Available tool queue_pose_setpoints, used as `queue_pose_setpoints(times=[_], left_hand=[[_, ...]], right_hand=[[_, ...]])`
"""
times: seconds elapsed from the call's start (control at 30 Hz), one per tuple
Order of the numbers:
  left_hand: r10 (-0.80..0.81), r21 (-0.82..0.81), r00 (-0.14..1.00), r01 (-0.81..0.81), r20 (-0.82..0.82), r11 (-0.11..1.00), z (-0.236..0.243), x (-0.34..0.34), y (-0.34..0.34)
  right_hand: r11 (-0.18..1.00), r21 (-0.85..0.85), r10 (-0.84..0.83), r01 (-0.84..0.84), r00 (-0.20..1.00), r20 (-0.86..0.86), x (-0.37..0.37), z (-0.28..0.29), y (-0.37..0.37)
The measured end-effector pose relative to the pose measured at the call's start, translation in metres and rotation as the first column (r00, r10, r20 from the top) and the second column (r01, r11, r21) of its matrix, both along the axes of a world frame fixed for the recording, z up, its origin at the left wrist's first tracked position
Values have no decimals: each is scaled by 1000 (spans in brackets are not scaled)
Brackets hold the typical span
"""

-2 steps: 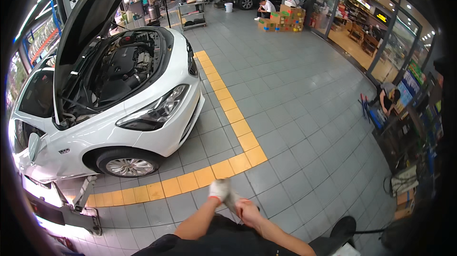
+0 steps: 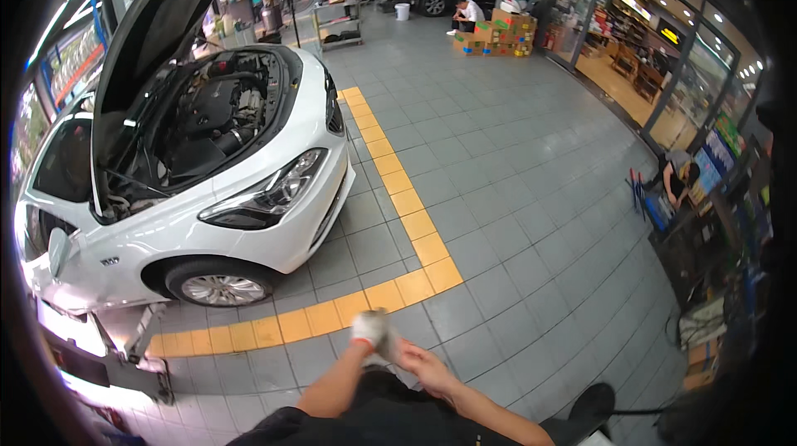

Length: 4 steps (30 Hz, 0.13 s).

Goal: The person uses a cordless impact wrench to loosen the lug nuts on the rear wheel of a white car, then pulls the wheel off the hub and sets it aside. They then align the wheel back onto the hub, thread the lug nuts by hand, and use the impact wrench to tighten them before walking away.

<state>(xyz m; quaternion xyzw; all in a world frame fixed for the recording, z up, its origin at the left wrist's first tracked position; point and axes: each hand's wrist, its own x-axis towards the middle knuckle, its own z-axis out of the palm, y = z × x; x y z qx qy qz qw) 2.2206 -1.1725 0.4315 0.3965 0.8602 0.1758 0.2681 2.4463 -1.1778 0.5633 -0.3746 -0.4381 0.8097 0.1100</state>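
My left hand (image 2: 368, 328) wears a white knitted work glove with an orange-red cuff edge. Bunched in it is a second, greyish-white glove (image 2: 387, 346), blurred by motion. My bare right hand (image 2: 425, 367) is at the lower end of that loose glove, its fingertips closed on the edge. Both hands meet low in front of my body, over the tiled floor (image 2: 515, 313). Ahead and to the left stands a white car (image 2: 274, 238) with its hood (image 2: 154, 23) up and the engine (image 2: 212, 110) exposed. Neither hand touches the car.
Yellow tiles (image 2: 357, 305) border the car's bay. A lift arm (image 2: 145, 338) reaches under the car at left. A cluttered workbench (image 2: 706, 255) and a crouching person (image 2: 677, 180) are at right. Boxes (image 2: 498, 35), a seated person (image 2: 466, 14) and a trolley (image 2: 339, 27) are farther off.
Both hands have shifted slightly left. The right hand's grip has slid toward the loose glove's edge, its fingers straighter than before.
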Motion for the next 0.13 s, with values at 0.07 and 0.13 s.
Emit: queue_pose_setpoints(times=[0.07, 0.13], left_hand=[[-337, -345, 902, 236, -270, 909, -40, -70, -6], [168, -314, 985, -173, -43, 933, -78, -115, -17]], right_hand=[[832, 551, 138, -70, 987, -82, 37, 97, 76], [498, 867, 138, 9, 986, -89, 60, 167, 155]])
